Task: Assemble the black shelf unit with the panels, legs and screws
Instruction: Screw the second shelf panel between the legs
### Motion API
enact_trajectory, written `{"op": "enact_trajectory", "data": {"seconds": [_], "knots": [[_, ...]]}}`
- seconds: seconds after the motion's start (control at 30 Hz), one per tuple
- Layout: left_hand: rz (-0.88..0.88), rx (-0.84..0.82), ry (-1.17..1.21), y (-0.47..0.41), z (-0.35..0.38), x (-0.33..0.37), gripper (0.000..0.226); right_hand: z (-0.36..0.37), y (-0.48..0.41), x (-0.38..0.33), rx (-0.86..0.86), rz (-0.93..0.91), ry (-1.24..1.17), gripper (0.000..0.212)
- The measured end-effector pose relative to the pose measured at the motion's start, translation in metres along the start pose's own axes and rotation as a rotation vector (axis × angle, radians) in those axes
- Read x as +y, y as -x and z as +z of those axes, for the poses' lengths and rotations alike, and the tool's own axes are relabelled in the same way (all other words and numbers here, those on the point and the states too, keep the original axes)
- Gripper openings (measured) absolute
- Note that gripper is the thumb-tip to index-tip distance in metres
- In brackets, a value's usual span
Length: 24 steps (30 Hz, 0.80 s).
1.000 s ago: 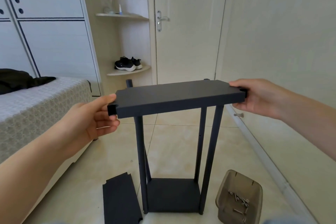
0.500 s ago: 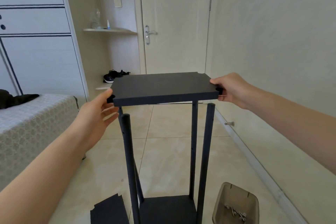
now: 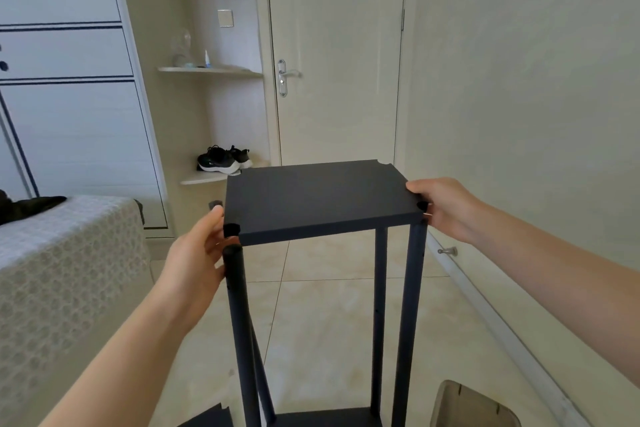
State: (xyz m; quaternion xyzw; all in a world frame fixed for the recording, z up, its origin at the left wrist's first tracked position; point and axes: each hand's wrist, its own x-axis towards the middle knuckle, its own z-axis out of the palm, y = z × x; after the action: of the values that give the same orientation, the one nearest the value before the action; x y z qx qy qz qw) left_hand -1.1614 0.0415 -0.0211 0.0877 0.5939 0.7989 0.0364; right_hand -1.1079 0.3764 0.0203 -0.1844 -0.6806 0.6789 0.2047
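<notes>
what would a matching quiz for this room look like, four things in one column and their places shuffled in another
Things
1 panel
2 shoes
3 tray
4 cloth

Places
A on the bed
B on the low shelf left of the door
C gripped by the left hand and right hand
D on the floor, bottom right of the view

Pairs: 1-C, 2-B, 3-D, 4-A

Cream door (image 3: 334, 55), tiled floor (image 3: 339, 319), patterned bed (image 3: 62, 253) (black shoes (image 3: 223, 159) shelved)
</notes>
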Motion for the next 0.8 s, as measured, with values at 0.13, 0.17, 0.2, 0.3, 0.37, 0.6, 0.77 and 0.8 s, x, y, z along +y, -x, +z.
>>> {"op": "enact_trajectory", "data": {"seconds": [0.13, 0.17, 0.2, 0.3, 0.37, 0.6, 0.77, 0.8], "knots": [[-0.032, -0.007, 0.043, -0.008, -0.006, -0.013, 0.047, 0.001, -0.008, 0.014, -0.038, 0.029, -0.026, 0.022], [-0.04, -0.021, 0.048, -0.008, -0.007, -0.016, 0.043, 0.001, -0.009, 0.016, -0.046, 0.04, -0.035, 0.023], [-0.041, -0.038, 0.044, -0.007, -0.008, -0.019, 0.037, 0.001, -0.009, 0.017, -0.049, 0.051, -0.045, 0.023], [-0.049, -0.044, 0.052, -0.008, -0.008, -0.021, 0.028, 0.0, -0.009, 0.02, -0.053, 0.069, -0.082, 0.023], [-0.053, -0.035, 0.06, -0.009, -0.008, -0.021, 0.029, -0.001, -0.008, 0.021, -0.064, 0.072, -0.108, 0.026], [-0.086, -0.023, 0.051, -0.007, -0.007, -0.02, 0.025, 0.005, -0.007, 0.02, -0.048, 0.082, -0.138, 0.025], [-0.086, 0.001, 0.046, -0.004, -0.004, -0.02, 0.02, 0.008, -0.009, 0.02, -0.031, 0.102, -0.089, 0.021], [-0.089, 0.002, 0.043, -0.004, -0.005, -0.021, 0.021, 0.008, -0.009, 0.021, -0.028, 0.105, -0.073, 0.02]]}}
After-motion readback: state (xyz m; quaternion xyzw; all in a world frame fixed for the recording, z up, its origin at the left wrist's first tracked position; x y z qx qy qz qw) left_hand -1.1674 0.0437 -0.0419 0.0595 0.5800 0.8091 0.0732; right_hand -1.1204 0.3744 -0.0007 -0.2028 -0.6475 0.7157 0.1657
